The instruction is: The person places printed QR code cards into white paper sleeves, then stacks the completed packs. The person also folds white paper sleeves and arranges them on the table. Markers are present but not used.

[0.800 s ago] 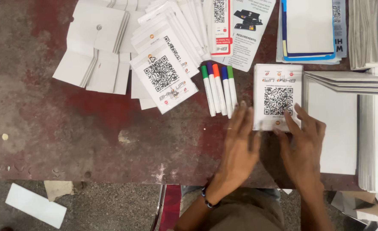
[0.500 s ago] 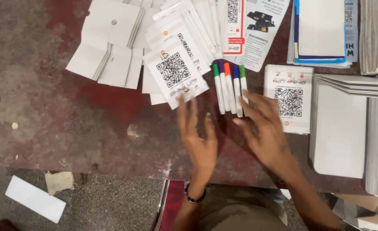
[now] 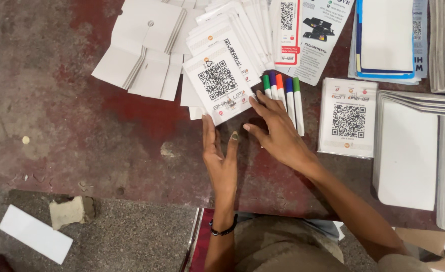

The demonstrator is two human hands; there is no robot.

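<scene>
So, white square-coded card (image 3: 218, 85) atop the fanned stack, my left hand (image 3: 221, 161) and right hand (image 3: 278, 133) both flat-open, right fingertips on the markers (image 3: 285, 98), nothing held.

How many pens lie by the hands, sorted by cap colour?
Green caps: 2
Purple cap: 1
Orange cap: 1
Blue cap: 1
Total: 5 pens, side by side, partly under the right hand.
</scene>
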